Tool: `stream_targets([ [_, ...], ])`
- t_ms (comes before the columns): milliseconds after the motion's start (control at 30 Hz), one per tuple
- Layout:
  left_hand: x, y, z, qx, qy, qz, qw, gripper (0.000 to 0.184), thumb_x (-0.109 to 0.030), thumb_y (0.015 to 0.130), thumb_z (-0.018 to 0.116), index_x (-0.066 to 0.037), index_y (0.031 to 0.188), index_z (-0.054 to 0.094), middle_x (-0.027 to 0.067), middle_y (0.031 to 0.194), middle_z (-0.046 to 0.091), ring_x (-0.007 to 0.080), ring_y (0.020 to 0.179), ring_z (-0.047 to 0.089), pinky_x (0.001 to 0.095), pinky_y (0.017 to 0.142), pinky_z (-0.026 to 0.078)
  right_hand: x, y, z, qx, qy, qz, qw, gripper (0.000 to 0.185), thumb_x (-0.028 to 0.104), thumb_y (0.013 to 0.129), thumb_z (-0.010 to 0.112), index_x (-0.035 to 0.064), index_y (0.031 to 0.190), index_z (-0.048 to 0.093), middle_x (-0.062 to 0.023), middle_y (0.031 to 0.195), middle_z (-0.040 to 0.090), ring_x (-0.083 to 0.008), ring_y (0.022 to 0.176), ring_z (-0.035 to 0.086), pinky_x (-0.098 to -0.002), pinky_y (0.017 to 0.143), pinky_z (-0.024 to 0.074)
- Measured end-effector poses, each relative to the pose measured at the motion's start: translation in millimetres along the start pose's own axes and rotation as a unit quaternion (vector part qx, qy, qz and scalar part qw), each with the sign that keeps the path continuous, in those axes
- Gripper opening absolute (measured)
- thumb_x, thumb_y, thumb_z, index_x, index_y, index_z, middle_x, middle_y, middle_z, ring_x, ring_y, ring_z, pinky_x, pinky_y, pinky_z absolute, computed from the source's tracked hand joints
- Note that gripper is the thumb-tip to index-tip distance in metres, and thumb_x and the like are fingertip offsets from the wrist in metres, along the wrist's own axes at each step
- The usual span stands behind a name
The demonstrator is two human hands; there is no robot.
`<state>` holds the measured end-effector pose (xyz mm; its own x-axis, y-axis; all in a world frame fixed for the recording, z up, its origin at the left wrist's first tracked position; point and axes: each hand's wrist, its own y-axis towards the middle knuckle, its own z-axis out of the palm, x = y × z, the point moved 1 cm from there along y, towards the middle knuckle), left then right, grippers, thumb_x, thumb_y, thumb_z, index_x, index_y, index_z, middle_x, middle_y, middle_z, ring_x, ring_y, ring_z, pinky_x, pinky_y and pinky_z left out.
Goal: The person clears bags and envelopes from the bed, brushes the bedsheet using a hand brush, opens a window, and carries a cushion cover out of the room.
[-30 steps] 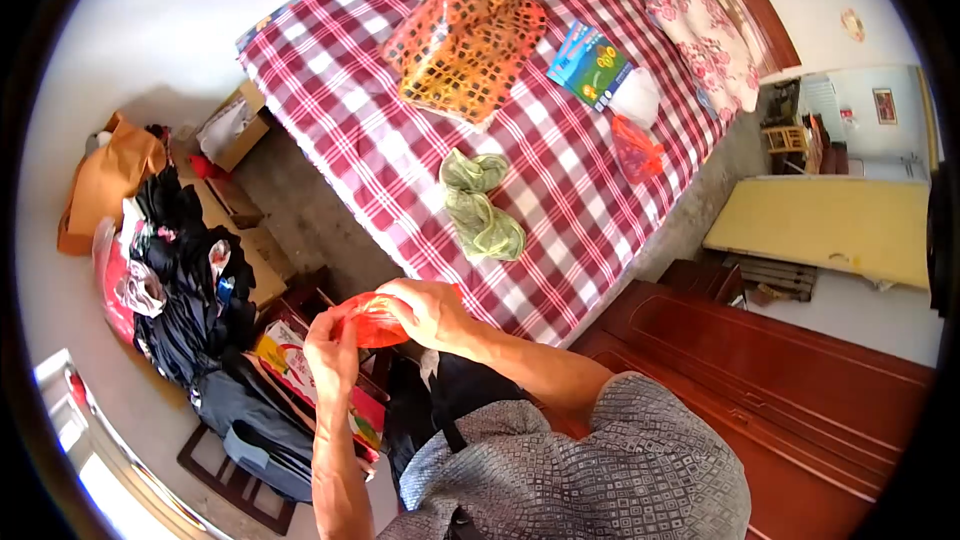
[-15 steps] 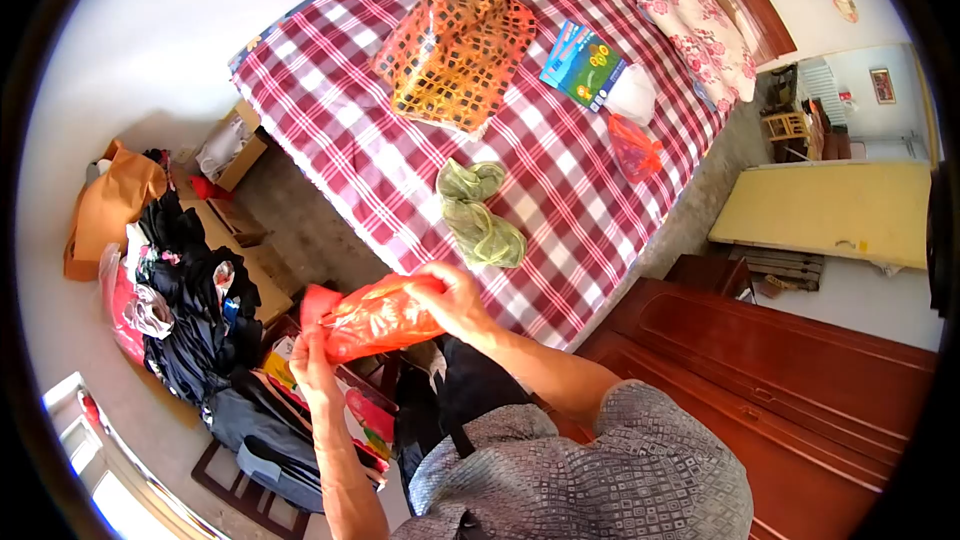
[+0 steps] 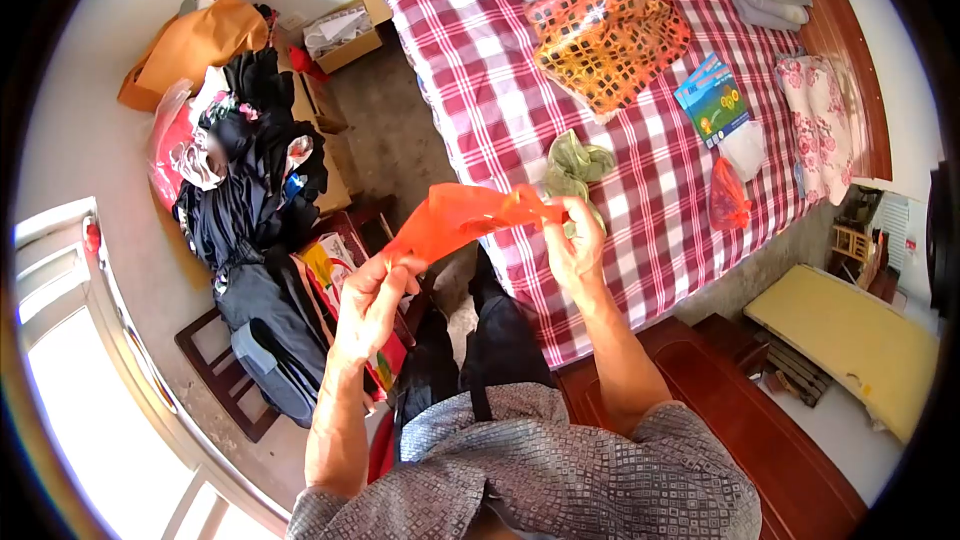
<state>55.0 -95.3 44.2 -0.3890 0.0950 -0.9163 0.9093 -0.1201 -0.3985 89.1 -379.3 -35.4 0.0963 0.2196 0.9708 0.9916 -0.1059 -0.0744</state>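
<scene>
Stretched between my two hands is a red plastic bag [image 3: 450, 222], thin and shiny. My left hand [image 3: 378, 302] pinches its lower left end. At the other end, my right hand [image 3: 577, 245] grips the bag with thumb and fingers closed. Behind the right hand, a green mesh bag [image 3: 573, 162] lies crumpled on the bed, partly hidden by the hand and the red bag. Farther back on the bed is an orange and black patterned bag [image 3: 605, 45].
The bed has a checked red and white sheet [image 3: 660, 270]. Blue printed packets [image 3: 713, 100] and a small red bag [image 3: 728, 197] lie on its right side. A heap of dark clothes [image 3: 255, 180] is at left, near an open cardboard box [image 3: 347, 35]. Dark red wooden furniture [image 3: 740, 420] stands at right.
My hands have moved apart, and the red bag, bunched before, is now drawn out longer and flatter. The view has turned left, so the bed sits farther right.
</scene>
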Motion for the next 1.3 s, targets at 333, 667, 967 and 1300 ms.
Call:
stream_targets([
  [333, -42.7, 9.1, -24.5, -0.055, -0.04, 0.077, 0.995, 0.037, -0.013, 0.108, 0.042, 0.001, 0.142, 0.048, 0.0036, 0.091, 0.063, 0.0092, 0.084, 0.059, 0.0251, 0.082, 0.047, 40.5, 18.3, 10.8, 0.06, 0.135, -0.076, 0.986, 0.013, -0.007, 0.094, 0.055, 0.0008, 0.085, 0.06, -0.0106, 0.105, 0.063, -0.0189, 0.098, 0.061, -0.0301, 0.087, 0.0495],
  [667, -39.4, -3.8, -51.8, -0.101, -0.048, 0.087, 0.99, 0.038, -0.014, 0.107, 0.044, 0.001, 0.142, 0.048, 0.007, 0.096, 0.068, 0.0103, 0.087, 0.061, 0.0263, 0.084, 0.049, 58.6, 17.4, 13.9, 0.108, 0.126, -0.127, 0.978, 0.015, -0.012, 0.089, 0.057, 0.0008, 0.082, 0.061, -0.0136, 0.108, 0.063, -0.0184, 0.095, 0.062, -0.0281, 0.084, 0.0501],
  [967, -30.5, -7.9, -51.9, -0.098, -0.051, 0.065, 0.992, 0.039, -0.012, 0.107, 0.045, -0.001, 0.145, 0.047, 0.0063, 0.097, 0.068, 0.0104, 0.087, 0.061, 0.0258, 0.083, 0.049, 58.9, 16.1, 8.2, 0.111, 0.122, -0.114, 0.98, 0.014, -0.009, 0.092, 0.057, 0.0009, 0.083, 0.061, -0.0136, 0.108, 0.064, -0.018, 0.096, 0.062, -0.0282, 0.083, 0.0503],
  [1300, -23.6, -9.3, -47.6, -0.092, -0.041, 0.069, 0.992, 0.038, -0.016, 0.107, 0.046, 0.0, 0.142, 0.049, 0.0059, 0.093, 0.067, 0.0109, 0.08, 0.059, 0.0254, 0.077, 0.049, 56.8, 12.0, 7.0, 0.116, 0.144, -0.103, 0.977, 0.014, -0.011, 0.091, 0.056, 0.0003, 0.084, 0.062, -0.0138, 0.109, 0.064, -0.0168, 0.094, 0.062, -0.0278, 0.084, 0.0504],
])
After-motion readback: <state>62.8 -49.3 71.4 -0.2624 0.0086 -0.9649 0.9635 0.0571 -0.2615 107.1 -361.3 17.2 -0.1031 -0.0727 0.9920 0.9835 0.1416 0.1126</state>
